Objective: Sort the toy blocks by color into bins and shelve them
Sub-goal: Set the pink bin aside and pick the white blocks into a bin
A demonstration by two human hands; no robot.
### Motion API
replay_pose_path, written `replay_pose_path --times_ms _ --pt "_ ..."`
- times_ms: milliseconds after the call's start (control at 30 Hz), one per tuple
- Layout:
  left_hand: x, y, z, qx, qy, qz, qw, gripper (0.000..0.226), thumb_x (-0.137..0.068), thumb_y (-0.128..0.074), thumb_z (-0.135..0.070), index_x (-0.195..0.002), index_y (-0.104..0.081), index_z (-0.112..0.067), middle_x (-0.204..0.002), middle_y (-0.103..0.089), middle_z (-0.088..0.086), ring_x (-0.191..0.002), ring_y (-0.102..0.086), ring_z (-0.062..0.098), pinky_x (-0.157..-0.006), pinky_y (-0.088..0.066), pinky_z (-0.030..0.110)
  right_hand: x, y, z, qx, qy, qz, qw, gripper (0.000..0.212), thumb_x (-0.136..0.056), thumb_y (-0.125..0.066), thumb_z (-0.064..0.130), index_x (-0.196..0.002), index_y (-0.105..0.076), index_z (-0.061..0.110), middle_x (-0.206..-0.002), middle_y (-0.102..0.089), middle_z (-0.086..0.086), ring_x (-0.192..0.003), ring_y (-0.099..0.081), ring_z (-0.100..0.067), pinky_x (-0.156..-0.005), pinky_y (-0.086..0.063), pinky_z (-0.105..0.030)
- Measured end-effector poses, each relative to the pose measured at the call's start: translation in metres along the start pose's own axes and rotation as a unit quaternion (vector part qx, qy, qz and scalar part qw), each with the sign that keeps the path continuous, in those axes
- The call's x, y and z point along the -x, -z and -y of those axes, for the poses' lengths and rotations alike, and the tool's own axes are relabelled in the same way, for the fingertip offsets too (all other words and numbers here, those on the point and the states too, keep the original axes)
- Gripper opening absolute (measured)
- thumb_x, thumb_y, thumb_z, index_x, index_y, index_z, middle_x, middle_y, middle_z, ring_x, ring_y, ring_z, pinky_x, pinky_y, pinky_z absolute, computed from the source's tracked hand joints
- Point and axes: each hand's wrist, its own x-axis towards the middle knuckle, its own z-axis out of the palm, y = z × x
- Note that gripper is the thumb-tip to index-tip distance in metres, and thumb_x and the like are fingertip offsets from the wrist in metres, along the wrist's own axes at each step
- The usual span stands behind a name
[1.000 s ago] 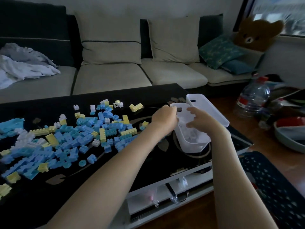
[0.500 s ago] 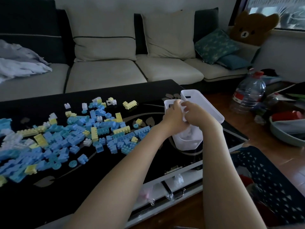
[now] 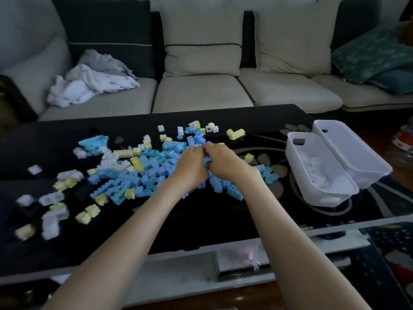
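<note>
Left hand (image 3: pixel 191 168), right hand (image 3: pixel 223 163) on block pile (image 3: pixel 147 177) (grip unclear).

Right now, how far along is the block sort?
Done: some white blocks sit in the near bin; the far bin looks empty. In hand: left hand and right hand are down in the blue block pile; grip hidden. Left: that pile, yellow blocks and loose white blocks across the black table; nothing shelved in view.
</note>
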Motion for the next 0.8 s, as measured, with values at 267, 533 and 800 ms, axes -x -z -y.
replay_pose_path --times_ms 267,533,800 --pt "0.065 0.035 0.128 -0.044 0.102 -0.088 0.99 0.035 -0.095 -0.047 -0.008 -0.129 -0.046 -0.011 -0.13 -0.044 0.007 -0.121 -0.041 0.022 -0.096 -0.042 0.032 -0.018 -0.066 0.048 0.141 -0.014 0.024 0.99 0.022 -0.097 -0.042 0.011 -0.118 -0.047 0.01 -0.123 -0.05 -0.013 -0.12 -0.041 -0.031 -0.099 -0.032 -0.043" --pt "0.138 0.044 0.203 -0.108 0.134 -0.285 0.943 0.036 -0.085 -0.063 -0.006 -0.119 -0.055 0.002 -0.114 -0.056 0.02 -0.106 -0.05 0.041 -0.084 -0.043 0.049 -0.03 -0.064 0.08 0.099 -0.037 -0.038 0.994 0.043 -0.096 -0.043 0.022 -0.135 -0.035 0.004 -0.135 -0.045 -0.016 -0.126 -0.04 -0.033 -0.102 -0.034 -0.043" --pt "0.162 0.048 0.222 -0.191 0.297 -0.258 0.899 0.043 -0.079 -0.066 -0.016 -0.115 -0.052 0.004 -0.108 -0.051 0.026 -0.096 -0.049 0.042 -0.077 -0.043 0.048 -0.022 -0.071 0.129 -0.052 0.072 0.036 0.995 0.036 -0.092 -0.042 0.009 -0.128 -0.038 0.006 -0.117 -0.048 -0.015 -0.083 -0.05 -0.023 -0.062 -0.039 -0.03"
